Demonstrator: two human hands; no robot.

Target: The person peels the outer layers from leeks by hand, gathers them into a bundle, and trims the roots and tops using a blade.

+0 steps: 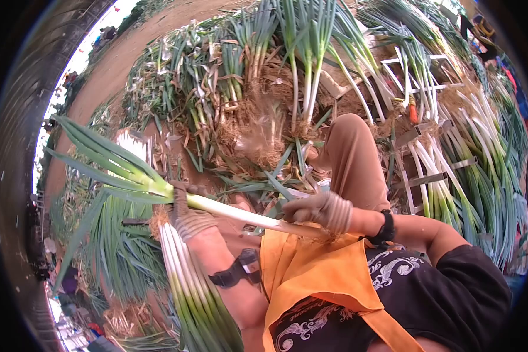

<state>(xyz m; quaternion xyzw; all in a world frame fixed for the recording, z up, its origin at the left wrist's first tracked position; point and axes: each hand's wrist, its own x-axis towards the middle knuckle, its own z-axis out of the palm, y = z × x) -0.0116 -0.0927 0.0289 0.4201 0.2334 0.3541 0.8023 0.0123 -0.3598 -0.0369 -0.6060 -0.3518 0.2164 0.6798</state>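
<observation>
A long leek (234, 212) with green leaves and a white shank lies slantwise across my lap. My left hand (185, 214), in a dirty knit glove, is closed around it just below the leaves. Toward the root end, my right hand (322, 212), gloved too and slightly blurred, has its fingers curled against the white shank; the thumb is hidden. The leek's brownish root end (311, 230) sits below this hand, against my orange apron (311, 267). Beside my left forearm lies a bundle of leeks (185, 270), white ends up by the wrist.
Untrimmed leeks with dry leaves and roots (217, 82) are heaped ahead. Several leeks (311, 64) stand against the pile. At right, white-stemmed leeks (452, 182) rest on a metal rack (425, 179). Leafy leek tops (120, 240) spread at left. My bent knee (352, 141) rises in the middle.
</observation>
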